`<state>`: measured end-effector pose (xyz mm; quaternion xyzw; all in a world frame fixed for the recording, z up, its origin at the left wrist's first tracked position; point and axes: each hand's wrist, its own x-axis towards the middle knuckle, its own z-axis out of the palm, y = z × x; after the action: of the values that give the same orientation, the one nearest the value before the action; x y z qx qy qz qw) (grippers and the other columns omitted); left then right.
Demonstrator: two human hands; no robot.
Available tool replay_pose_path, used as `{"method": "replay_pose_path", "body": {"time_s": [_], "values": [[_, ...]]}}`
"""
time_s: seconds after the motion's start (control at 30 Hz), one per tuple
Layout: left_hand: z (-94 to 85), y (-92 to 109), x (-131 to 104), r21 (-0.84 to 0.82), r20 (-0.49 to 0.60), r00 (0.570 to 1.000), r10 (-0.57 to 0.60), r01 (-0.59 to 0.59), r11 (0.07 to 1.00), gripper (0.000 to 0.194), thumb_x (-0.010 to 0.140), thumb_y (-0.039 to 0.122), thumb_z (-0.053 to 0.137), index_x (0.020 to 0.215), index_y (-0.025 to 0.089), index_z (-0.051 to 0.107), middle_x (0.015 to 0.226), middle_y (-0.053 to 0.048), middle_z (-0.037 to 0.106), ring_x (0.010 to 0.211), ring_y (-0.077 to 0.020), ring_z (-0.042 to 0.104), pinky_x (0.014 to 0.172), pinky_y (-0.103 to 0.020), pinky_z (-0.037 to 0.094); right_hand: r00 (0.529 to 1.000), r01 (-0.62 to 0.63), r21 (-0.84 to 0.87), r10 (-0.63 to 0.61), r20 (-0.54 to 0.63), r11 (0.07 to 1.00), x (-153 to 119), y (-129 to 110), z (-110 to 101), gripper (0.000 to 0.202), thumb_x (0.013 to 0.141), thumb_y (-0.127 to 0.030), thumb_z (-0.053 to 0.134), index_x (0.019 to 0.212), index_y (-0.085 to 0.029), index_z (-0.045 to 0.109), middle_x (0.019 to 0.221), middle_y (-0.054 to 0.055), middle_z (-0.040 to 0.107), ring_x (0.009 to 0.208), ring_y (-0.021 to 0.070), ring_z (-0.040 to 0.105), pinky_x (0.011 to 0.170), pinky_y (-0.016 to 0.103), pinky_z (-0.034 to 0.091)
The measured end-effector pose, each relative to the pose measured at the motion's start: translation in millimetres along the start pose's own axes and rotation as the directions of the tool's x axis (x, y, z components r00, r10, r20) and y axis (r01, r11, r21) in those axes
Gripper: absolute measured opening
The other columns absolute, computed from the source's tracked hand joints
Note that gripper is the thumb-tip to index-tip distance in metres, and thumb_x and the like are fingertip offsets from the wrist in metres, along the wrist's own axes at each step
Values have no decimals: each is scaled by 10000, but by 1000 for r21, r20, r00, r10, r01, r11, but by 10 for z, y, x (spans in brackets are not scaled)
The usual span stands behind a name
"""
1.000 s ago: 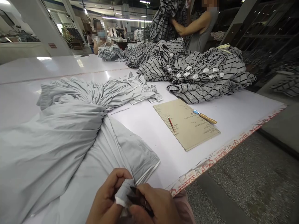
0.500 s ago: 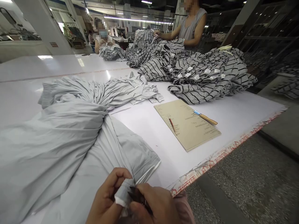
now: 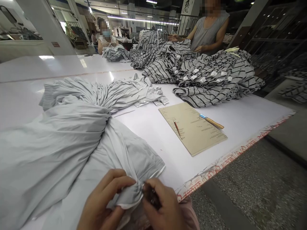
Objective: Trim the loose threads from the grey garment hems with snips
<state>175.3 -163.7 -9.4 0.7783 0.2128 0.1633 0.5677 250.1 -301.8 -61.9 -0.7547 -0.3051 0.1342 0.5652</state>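
Light grey garment fabric [image 3: 129,196] with a white edge is pinched and bunched between the fingers of my left hand [image 3: 103,198]. Close beside it, my right hand [image 3: 165,204] is closed around small dark thread snips [image 3: 152,195], whose tips are hidden against the bunched cloth. From my hands the fabric runs back into a large gathered bundle of light grey garments [image 3: 59,134], drawn in tightly around its middle and lying on the table's left half.
A printed sheet of brown card [image 3: 189,134] lies on the white table [image 3: 148,127], bearing a red pen [image 3: 177,128] and a wooden-handled knife-like tool [image 3: 212,121]. Striped garments [image 3: 211,80] are heaped behind it. Two people stand across the table. Its edge [image 3: 216,171] slants along my right.
My left hand has shifted slightly left and opened wider around the cloth, which is now bunched toward my right hand. The snips' pointed blade no longer shows. One person opposite has moved right.
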Motion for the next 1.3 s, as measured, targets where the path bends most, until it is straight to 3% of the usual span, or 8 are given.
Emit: {"method": "replay_pose_path", "body": {"time_s": [0.07,0.13,0.3,0.47,0.7,0.93,1.13,1.3], "values": [[-121,10,77,79,197,980,-21,5,997,160,797,287,583,699,231,696,744,-1,622,678,-155,584,599,-172,450,996,-87,102,91,-28,991,95,10,-75,137,871,-302,486,781,-206,522,617,-48,481,548,116,508,494,179,387],[-206,12,133,73,314,934,-172,157,985,297,853,384,553,640,198,645,649,4,576,617,-155,548,586,-187,458,990,-142,105,144,-6,984,157,7,-153,195,900,-350,474,771,-205,501,641,-43,463,583,120,485,531,190,397],[-173,30,132,-145,327,843,-427,491,859,289,801,415,634,633,180,650,626,9,618,648,-176,560,623,-223,507,971,-151,-46,157,182,987,82,-88,-287,217,863,-398,557,764,-206,531,590,-61,450,537,110,446,499,193,322],[-99,-2,48,-50,189,926,-328,342,938,374,782,541,623,600,215,648,622,22,623,673,-177,606,616,-182,523,960,-105,-247,163,226,963,-56,-211,-270,171,827,-446,624,821,-276,617,645,-64,630,593,145,578,483,208,276],[-155,-154,-29,114,138,958,-253,238,964,280,801,529,609,824,288,748,871,34,744,872,-177,671,750,-131,532,978,86,-392,-2,210,916,-55,-185,-198,177,863,-458,599,847,-282,601,650,-71,681,590,176,647,478,252,265],[-141,-152,18,78,148,958,-244,235,969,280,786,525,625,736,273,736,754,37,733,766,-170,678,693,-132,547,970,124,-249,-65,233,961,-33,-158,-226,338,943,-462,451,765,-228,617,615,-46,676,521,129,628,462,233,276],[-161,-131,16,68,234,931,-280,271,960,334,799,536,606,677,236,687,681,30,664,685,-160,631,625,-145,533,967,18,-178,28,253,984,-73,-126,-273,210,888,-426,554,830,-245,644,620,-63,665,462,105,538,441,215,260],[-119,-79,30,67,265,929,-257,248,966,360,834,512,569,647,212,640,650,20,602,658,-162,603,620,-172,523,970,41,-202,10,243,979,-58,-164,-236,149,893,-385,558,855,-262,632,640,-61,673,545,129,608,498,201,311]]}}
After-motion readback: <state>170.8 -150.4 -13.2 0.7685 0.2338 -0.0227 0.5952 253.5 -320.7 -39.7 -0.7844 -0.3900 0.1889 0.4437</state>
